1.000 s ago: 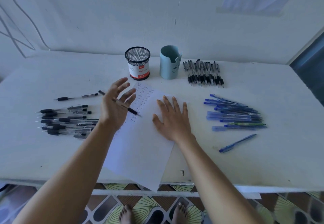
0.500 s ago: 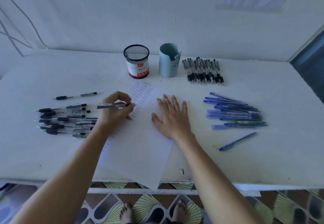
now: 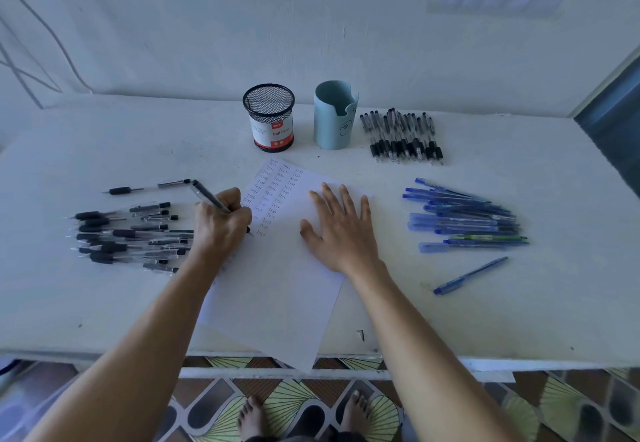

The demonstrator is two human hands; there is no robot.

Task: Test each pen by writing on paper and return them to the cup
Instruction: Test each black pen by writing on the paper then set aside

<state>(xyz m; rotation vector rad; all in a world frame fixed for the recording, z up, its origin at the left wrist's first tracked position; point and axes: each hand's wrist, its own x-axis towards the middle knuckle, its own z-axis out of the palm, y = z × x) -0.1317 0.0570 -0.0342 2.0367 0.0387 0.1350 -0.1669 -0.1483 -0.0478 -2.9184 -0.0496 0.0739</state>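
A white sheet of paper lies at the table's front middle, with columns of small written words on its upper left. My left hand grips a black pen in a writing hold, its tip on the paper below the written columns. My right hand lies flat with spread fingers, pressing on the sheet. A black mesh cup and a light blue cup stand at the back middle.
A pile of black pens lies to the left, one more black pen just behind it. Another black pile sits at back right. Blue pens lie right, one single blue pen nearer. The paper overhangs the table's front edge.
My left hand went from open with the pen loose on its fingers to gripping it, then turned it and lowered the tip onto the paper. My right hand stayed on the sheet.
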